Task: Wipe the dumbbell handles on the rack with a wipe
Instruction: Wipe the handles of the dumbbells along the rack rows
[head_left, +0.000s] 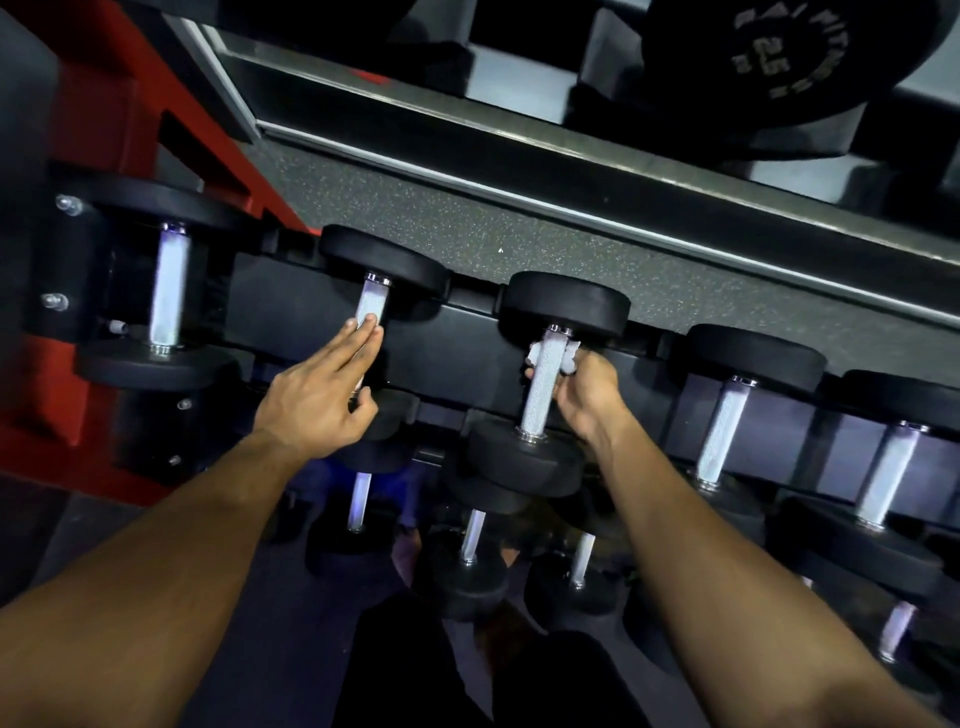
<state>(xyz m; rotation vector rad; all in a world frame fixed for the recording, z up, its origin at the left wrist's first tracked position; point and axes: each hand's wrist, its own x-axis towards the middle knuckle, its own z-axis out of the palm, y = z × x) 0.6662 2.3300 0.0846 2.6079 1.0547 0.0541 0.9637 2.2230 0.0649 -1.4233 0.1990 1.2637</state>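
Note:
A black rack (457, 338) holds a row of black dumbbells with silver knurled handles. My right hand (584, 392) grips a white wipe (569, 356) wrapped behind the upper part of one silver handle (540, 389), just under its far weight head. My left hand (322, 387) rests with straight fingers on the silver handle (370, 301) of the dumbbell to the left, its thumb curled under. Most of the wipe is hidden by the handle and my fingers.
More dumbbells sit along the top row at left (169, 291) and right (724, 431), and smaller ones on a lower tier (472, 535). A red frame (104, 119) stands at left. Speckled rubber floor (519, 228) lies beyond, and a weight plate (789, 57) rests at top right.

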